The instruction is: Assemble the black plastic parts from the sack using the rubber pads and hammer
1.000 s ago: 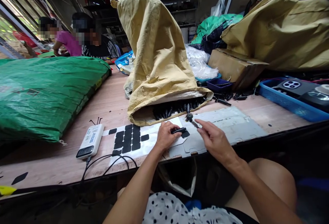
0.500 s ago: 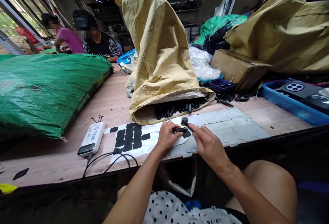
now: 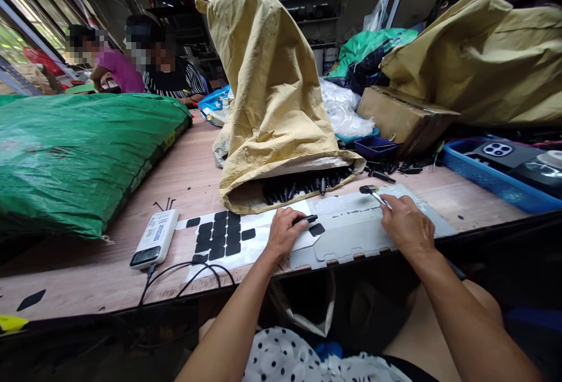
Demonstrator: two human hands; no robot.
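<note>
My left hand [image 3: 284, 231] pinches a small black cylindrical part [image 3: 307, 219] above the white sheet. Further right, my right hand [image 3: 407, 224] is closed round the handle of a small hammer [image 3: 372, 191], its dark head up and to the left over the grey board [image 3: 351, 236]. Just below the pinched part lies a black rounded square [image 3: 317, 229]. Several more black squares [image 3: 219, 234] are laid in rows on the white sheet [image 3: 257, 250]. Behind my hands, a tan sack [image 3: 272, 89] lies with its mouth toward me, showing many black cylindrical parts [image 3: 298, 186] inside.
A white power bank [image 3: 156, 238] with black cables sits at left, near a large green sack [image 3: 88, 159]. Right of the tan sack are loose black parts [image 3: 381, 174], a cardboard box [image 3: 408, 116] and a blue basket [image 3: 492, 180] holding a phone. Two people sit at the far left.
My right hand has moved right with the hammer, away from the black part it was close to. My left hand stays nearly in place, still holding the part.
</note>
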